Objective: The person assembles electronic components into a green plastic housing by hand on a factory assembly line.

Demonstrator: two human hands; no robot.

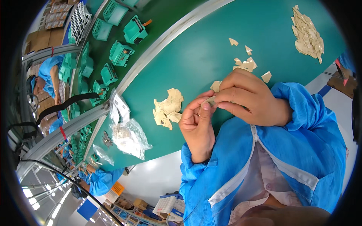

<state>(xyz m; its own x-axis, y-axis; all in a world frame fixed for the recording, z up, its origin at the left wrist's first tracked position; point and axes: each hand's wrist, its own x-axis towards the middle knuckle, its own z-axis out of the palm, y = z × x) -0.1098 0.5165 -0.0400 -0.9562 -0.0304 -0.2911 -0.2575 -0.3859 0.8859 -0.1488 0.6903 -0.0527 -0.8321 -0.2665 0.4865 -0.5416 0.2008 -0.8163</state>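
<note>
My left hand (200, 126) and my right hand (250, 96) meet near the table's front edge. Between their fingertips is a small flat cream-coloured piece (211, 100), partly covered by the fingers. Both hands are closed on it. Just beyond my right hand lie loose cream pieces (247, 64) of irregular, angular shape, and one more cream piece (216, 86) rests close to the fingers. To the left of my left hand is a small pile of cream pieces (167, 105). A larger heap of cream pieces (306, 34) sits at the far right.
Clear plastic bags (130, 137) lie on the green table (196, 49) at the left. Beyond a metal rail (151, 49), green plastic housings (121, 52) stand on a conveyor line. Co-workers in blue, one bent over (49, 73) and one seated (102, 180), are at the left.
</note>
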